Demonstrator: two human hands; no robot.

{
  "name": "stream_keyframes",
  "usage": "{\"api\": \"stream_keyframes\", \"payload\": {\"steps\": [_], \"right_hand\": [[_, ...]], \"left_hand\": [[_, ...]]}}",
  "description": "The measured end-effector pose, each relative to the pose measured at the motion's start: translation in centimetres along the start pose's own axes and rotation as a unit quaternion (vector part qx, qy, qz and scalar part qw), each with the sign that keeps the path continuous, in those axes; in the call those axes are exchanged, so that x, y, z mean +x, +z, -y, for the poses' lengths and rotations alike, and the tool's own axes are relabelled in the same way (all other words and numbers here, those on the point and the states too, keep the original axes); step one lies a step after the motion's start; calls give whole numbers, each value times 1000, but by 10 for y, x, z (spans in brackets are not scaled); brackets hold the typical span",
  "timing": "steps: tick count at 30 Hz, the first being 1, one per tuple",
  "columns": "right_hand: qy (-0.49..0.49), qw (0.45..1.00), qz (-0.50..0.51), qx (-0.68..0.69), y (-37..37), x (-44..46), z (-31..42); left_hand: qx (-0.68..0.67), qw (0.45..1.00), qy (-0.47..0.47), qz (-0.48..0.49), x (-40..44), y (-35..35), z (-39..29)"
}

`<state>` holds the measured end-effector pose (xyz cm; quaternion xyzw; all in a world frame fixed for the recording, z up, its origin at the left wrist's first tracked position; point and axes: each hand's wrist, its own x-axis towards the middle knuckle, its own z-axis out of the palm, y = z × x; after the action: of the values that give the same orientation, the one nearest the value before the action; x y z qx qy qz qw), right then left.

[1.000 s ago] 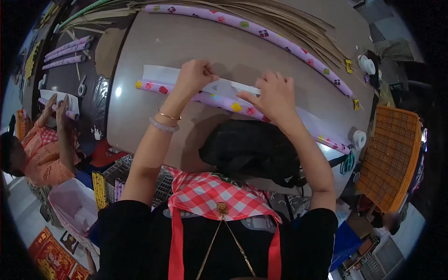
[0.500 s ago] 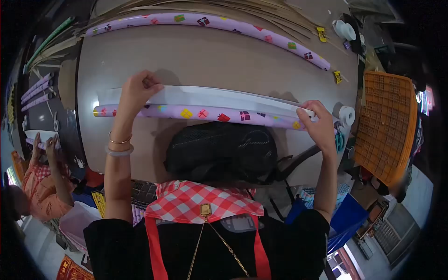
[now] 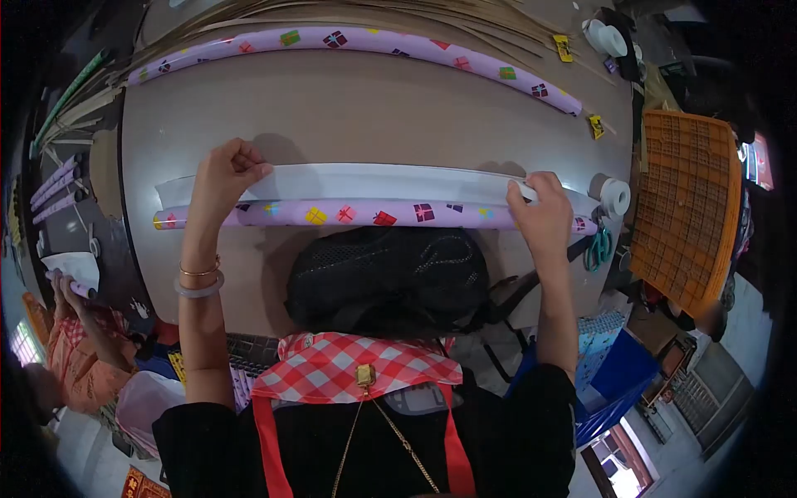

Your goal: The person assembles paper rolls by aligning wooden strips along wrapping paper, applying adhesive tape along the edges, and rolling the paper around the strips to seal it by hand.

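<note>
A lilac wrapping-paper roll [image 3: 361,214] printed with coloured gift boxes lies across the table in front of me. Its white underside [image 3: 374,183] shows as a long strip along the far side. Near the left end, my left hand [image 3: 226,176] pinches the strip's upper edge between thumb and curled fingers. My right hand [image 3: 544,207] has thumb and forefinger closed on the same sheet near its right end. Just below the roll sits a black bag [image 3: 386,278]. Teal-handled scissors [image 3: 598,249] and a white tape roll [image 3: 614,197] are to the right of my right hand.
Another lilac roll [image 3: 357,39] lies at the far side, by long brown strips [image 3: 465,21]. An orange plastic crate [image 3: 685,203] stands off the table's right. At far left, a co-worker [image 3: 87,349] handles paper beside small lilac rolls [image 3: 56,189].
My right hand has slid left along the sheet, uncovering the roll's right end and more of the scissors. My left hand keeps its pinch. The whole view has shifted slightly.
</note>
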<state>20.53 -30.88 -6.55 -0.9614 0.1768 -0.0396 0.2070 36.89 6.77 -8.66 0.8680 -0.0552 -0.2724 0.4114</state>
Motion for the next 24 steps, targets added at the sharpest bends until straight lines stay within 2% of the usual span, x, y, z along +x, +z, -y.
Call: {"api": "stream_keyframes", "payload": {"steps": [6,10,13,18,20,24], "right_hand": [[26,998,9,-59,3,0,10],[28,997,14,-68,3,1,16],[35,991,24,-130,7,2,18],[19,988,-7,-156,12,-1,20],[18,987,-11,-160,13,-2,21],[19,983,-14,-183,14,-2,25]], "left_hand": [[0,1000,-19,-2,-2,-1,-5],[28,999,-6,-19,-3,-1,-10],[10,999,8,-33,-2,1,-5],[0,1000,10,-24,-2,-1,-3],[27,1000,-7,12,0,-4,0],[42,998,-35,-19,-8,0,-9]]}}
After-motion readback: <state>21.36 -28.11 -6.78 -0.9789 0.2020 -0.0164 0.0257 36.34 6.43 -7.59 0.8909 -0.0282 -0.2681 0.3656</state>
